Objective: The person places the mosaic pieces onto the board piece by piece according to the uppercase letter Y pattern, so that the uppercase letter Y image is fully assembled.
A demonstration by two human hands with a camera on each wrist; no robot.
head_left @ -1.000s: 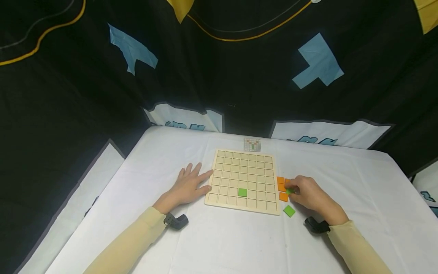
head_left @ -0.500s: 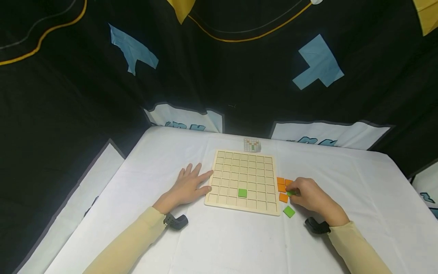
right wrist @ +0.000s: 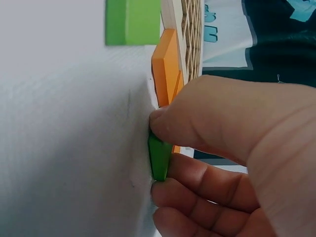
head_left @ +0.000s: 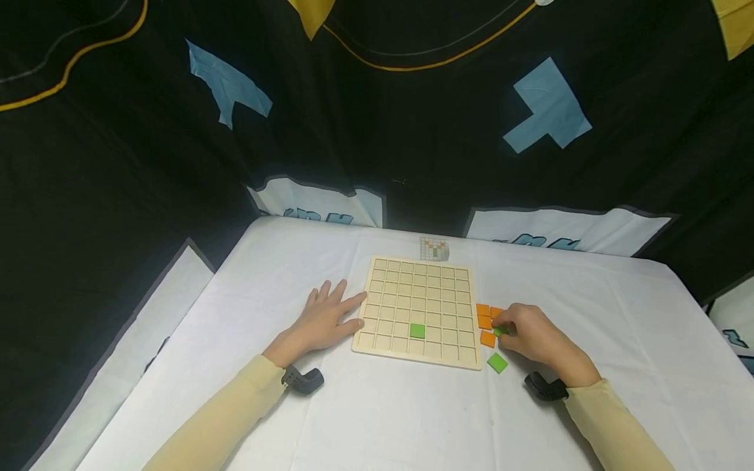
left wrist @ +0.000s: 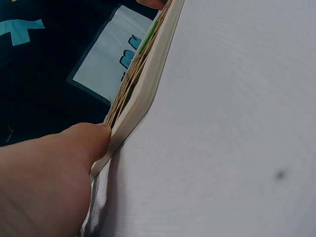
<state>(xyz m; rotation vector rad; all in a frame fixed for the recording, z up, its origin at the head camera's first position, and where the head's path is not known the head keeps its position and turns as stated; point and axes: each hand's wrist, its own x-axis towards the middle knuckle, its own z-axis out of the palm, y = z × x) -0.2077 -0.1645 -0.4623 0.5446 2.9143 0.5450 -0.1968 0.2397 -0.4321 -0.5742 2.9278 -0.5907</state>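
A pale wooden grid board (head_left: pixel 391 304) lies on the white cloth, with one green square tile (head_left: pixel 417 331) in a cell of a lower row. My left hand (head_left: pixel 321 322) rests spread out at the board's left edge, thumb and forefinger touching it; the left wrist view shows the thumb (left wrist: pixel 89 143) against the rim. Right of the board, my right hand (head_left: pixel 533 333) pinches another green tile (right wrist: pixel 159 157) between thumb and fingers, low at the cloth. Several orange tiles (head_left: pixel 484 322) lie between that hand and the board. A third green tile (head_left: pixel 497 362) sits nearer me, turned cornerwise.
A small card printed with a coloured grid (head_left: pixel 434 249) lies behind the board. The white-clothed table (head_left: pixel 400 418) ends at a black curtain (head_left: pixel 377 131) with blue and yellow patches. Black wrist cameras (head_left: pixel 303 381) sit at both cuffs.
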